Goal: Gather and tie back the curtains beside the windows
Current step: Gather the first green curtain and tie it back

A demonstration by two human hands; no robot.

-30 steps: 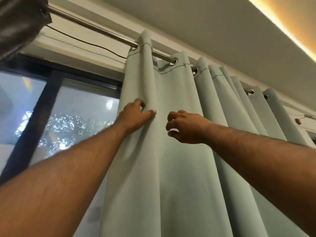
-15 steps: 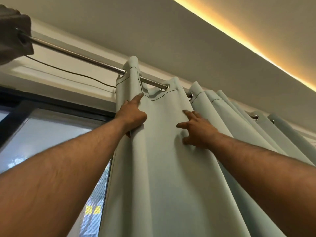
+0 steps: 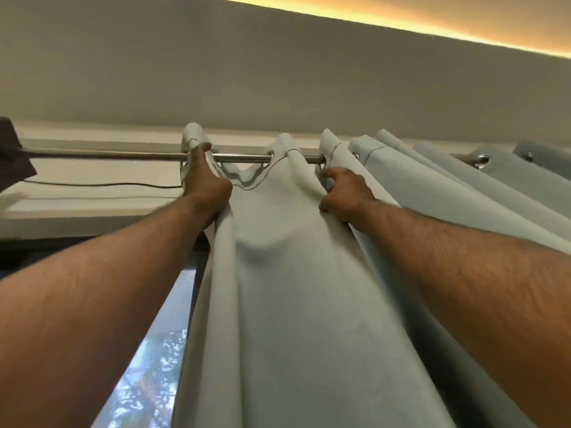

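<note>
Both hands gripping the curtain [image 3: 296,304] near the rod [image 3: 123,155] — left hand [image 3: 205,188] clutching the edge fold (thumb raised), right hand [image 3: 347,196] pinching the next pleat.

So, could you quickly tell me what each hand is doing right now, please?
Left hand: grips the curtain edge fold near the rod.
Right hand: grips a curtain fold.

Grey ceiling [image 3: 278,72] with warm cove light strip [image 3: 432,23]; window [image 3: 148,366] lower left shows bright foliage; thin cable [image 3: 102,184] along wall.
</note>
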